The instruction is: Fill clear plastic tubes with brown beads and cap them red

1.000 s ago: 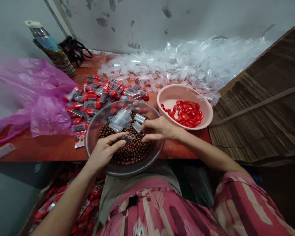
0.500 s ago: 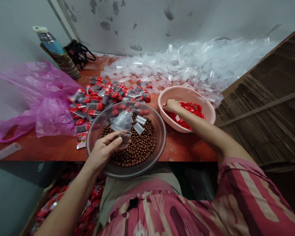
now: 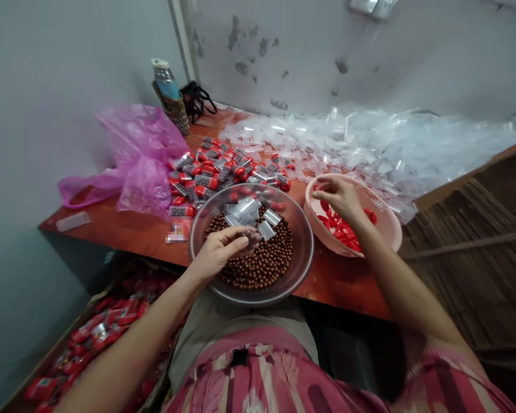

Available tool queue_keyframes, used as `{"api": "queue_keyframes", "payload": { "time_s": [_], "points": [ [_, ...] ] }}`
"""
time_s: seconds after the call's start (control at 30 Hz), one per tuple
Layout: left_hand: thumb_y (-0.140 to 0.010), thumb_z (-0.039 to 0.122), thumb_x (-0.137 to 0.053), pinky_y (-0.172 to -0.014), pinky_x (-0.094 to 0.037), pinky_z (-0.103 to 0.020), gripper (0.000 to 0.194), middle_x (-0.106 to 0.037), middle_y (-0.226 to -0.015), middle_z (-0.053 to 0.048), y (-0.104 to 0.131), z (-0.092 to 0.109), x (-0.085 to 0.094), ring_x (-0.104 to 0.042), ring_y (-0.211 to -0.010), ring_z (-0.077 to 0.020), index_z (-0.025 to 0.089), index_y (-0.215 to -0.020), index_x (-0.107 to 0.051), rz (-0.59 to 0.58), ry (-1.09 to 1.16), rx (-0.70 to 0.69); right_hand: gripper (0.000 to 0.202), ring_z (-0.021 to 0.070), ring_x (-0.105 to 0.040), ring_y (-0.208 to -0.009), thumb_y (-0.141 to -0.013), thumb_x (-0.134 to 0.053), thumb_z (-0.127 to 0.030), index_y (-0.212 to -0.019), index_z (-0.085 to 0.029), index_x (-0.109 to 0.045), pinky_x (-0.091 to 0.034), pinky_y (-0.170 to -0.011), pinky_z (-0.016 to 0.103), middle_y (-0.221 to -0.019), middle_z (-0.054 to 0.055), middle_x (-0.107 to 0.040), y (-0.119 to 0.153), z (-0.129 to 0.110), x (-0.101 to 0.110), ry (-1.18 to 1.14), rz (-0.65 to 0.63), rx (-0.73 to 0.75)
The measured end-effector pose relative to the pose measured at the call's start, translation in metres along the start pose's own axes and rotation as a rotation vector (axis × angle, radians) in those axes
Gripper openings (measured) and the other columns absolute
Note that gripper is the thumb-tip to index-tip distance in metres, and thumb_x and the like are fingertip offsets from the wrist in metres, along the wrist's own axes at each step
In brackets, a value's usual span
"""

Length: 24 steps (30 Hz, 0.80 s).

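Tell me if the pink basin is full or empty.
Partly full: red pieces lie low in the pink basin, and its bare inner wall shows above them.

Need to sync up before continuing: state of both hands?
Left hand: closed on a clear plastic piece.
Right hand: over the pink basin, part-curled; grip cannot be told.

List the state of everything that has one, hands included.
Left hand: closed on a small clear container
Right hand: over the pink basin, whether holding anything unclear
Large bowl: part filled with brown beads
Pink basin: part filled with red caps
Purple bag: crumpled
Bottle: white lid on
Cardboard stack: strapped
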<state>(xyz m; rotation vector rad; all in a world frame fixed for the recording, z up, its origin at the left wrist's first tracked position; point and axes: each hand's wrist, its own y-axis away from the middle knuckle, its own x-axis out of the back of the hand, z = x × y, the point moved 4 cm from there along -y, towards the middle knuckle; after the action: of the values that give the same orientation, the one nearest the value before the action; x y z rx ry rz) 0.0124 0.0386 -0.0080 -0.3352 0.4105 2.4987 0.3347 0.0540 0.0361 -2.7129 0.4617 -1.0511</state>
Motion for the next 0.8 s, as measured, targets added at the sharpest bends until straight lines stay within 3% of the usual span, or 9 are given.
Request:
{"api": "queue_keyframes", "payload": {
  "time_s": [0.1,0.17,0.23,0.33,0.5,0.6,0.7,0.8],
  "points": [
    [-0.069,0.042,-0.081,-0.084,-0.059,-0.033,0.038,-0.072,-0.115,-0.01,0.0,0.005,-0.004,-0.069,-0.098,-0.0228,0.017,-0.098,-0.075,-0.046,0.004,-0.032,0.024,0.018,-0.066,-0.073,-0.082,-0.069,-0.035,-0.101,-0.021,-0.071,-0.052,-0.066,0.03,-0.086,0.004,-0.072,0.027,-0.056,-0.04,0.071,-0.051,0.215],
    [-0.068,0.042,-0.082,-0.083,-0.059,-0.033,0.038,-0.071,-0.118,-0.009,0.0,0.005,-0.003,-0.068,-0.101,-0.0235,0.018,-0.097,-0.075,-0.016,0.047,-0.063,0.023,0.0189,-0.069,-0.081,-0.087,-0.063,-0.03,-0.107,-0.021,-0.07,-0.053,-0.073,0.03,-0.094,0.007,-0.074,0.045,-0.088,-0.075,0.183,-0.11,0.392],
    [-0.068,0.041,-0.082,-0.082,-0.059,-0.033,0.037,-0.071,-0.114,-0.008,0.001,0.005,0.002,-0.067,-0.099,-0.0217,0.018,-0.096,-0.074,0.047,0.115,-0.101,0.026,0.0209,-0.07,-0.083,-0.092,-0.056,-0.026,-0.114,-0.018,-0.068,-0.054,-0.075,0.031,-0.096,0.01,-0.075,0.058,-0.107,-0.101,0.324,-0.109,0.499],
    [-0.067,0.039,-0.083,-0.08,-0.058,-0.03,0.037,-0.073,-0.101,-0.005,0.002,0.003,0.007,-0.067,-0.089,-0.0168,0.017,-0.095,-0.072,0.12,0.209,-0.138,0.035,0.0237,-0.07,-0.087,-0.095,-0.047,-0.021,-0.127,-0.013,-0.06,-0.057,-0.077,0.034,-0.101,0.015,-0.074,0.073,-0.118,-0.119,0.38,-0.117,0.599],
    [-0.064,0.04,-0.084,-0.075,-0.058,-0.029,0.041,-0.073,-0.088,-0.004,0.0,0.003,0.004,-0.068,-0.078,-0.0147,0.015,-0.093,-0.07,0.094,0.282,-0.136,0.047,0.025,-0.07,-0.097,-0.094,-0.043,-0.014,-0.14,-0.018,-0.049,-0.058,-0.086,0.04,-0.112,0.015,-0.071,0.091,-0.117,-0.112,0.253,-0.116,0.595],
    [-0.064,0.041,-0.084,-0.078,-0.059,-0.033,0.041,-0.072,-0.092,-0.005,-0.001,0.003,0.002,-0.069,-0.082,-0.0175,0.015,-0.093,-0.07,0.069,0.272,-0.148,0.032,0.0224,-0.071,-0.093,-0.092,-0.055,-0.023,-0.123,-0.022,-0.063,-0.057,-0.086,0.038,-0.108,0.01,-0.073,0.092,-0.116,-0.103,0.069,-0.163,0.46],
    [-0.066,0.044,-0.081,-0.082,-0.059,-0.037,0.043,-0.073,-0.098,-0.007,0.0,0.001,0.001,-0.069,-0.089,-0.0207,0.015,-0.095,-0.07,0.046,0.205,-0.18,0.021,0.0177,-0.07,-0.075,-0.084,-0.068,-0.036,-0.099,-0.022,-0.067,-0.058,-0.072,0.031,-0.088,0.003,-0.074,0.082,-0.112,-0.091,-0.159,-0.217,0.247],
    [-0.075,0.042,-0.073,-0.089,-0.055,-0.039,0.036,-0.074,-0.103,-0.008,0.002,0.002,0.002,-0.069,-0.096,-0.0234,0.016,-0.1,-0.072,0.043,-0.024,-0.266,0.025,0.0158,-0.067,-0.07,-0.08,-0.072,-0.04,-0.096,-0.022,-0.066,-0.056,-0.066,0.028,-0.082,0.001,-0.072,0.069,-0.115,-0.074,-0.203,-0.156,0.223]
  ]
}}
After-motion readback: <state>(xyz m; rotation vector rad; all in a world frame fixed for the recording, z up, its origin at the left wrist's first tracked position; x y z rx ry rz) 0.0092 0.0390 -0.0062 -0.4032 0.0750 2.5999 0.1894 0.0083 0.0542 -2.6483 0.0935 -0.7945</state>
